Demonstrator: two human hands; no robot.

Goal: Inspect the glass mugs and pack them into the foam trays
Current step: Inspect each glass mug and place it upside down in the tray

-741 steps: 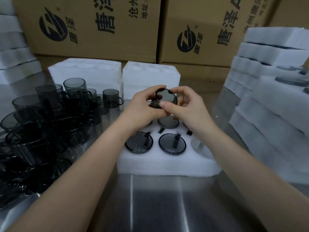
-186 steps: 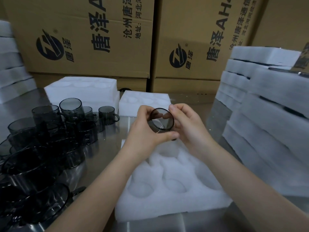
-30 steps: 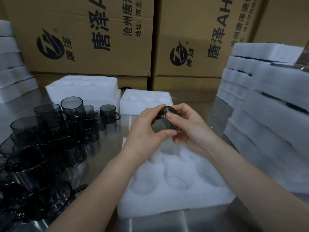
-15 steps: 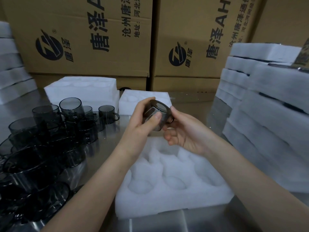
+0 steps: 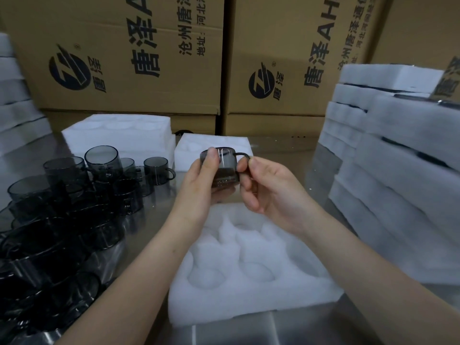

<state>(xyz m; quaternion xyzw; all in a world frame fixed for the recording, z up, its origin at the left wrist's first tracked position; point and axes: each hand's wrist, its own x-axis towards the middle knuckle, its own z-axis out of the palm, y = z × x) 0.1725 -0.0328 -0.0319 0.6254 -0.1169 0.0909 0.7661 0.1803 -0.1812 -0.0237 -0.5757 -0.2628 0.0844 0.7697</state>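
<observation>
Both hands hold one smoky grey glass mug (image 5: pixel 225 168) upright above the far end of a white foam tray (image 5: pixel 249 302). My left hand (image 5: pixel 199 188) grips the mug's left wall, thumb up at the rim. My right hand (image 5: pixel 268 188) pinches the mug's handle side, with the dark handle sticking out to the right. The tray's round pockets that I can see hold no mugs. Several more grey mugs (image 5: pixel 104 158) crowd the steel table at the left.
Stacks of white foam trays (image 5: pixel 398 150) rise at the right, and more stand at the far left (image 5: pixel 15 115). Two foam trays lie behind the mugs (image 5: pixel 119 133) and behind my hands (image 5: pixel 189 148). Printed cardboard boxes (image 5: pixel 139 58) wall off the back.
The mug has turned from tilted, mouth toward me, to upright with its handle to the right. My right hand has shifted from under it to its handle side.
</observation>
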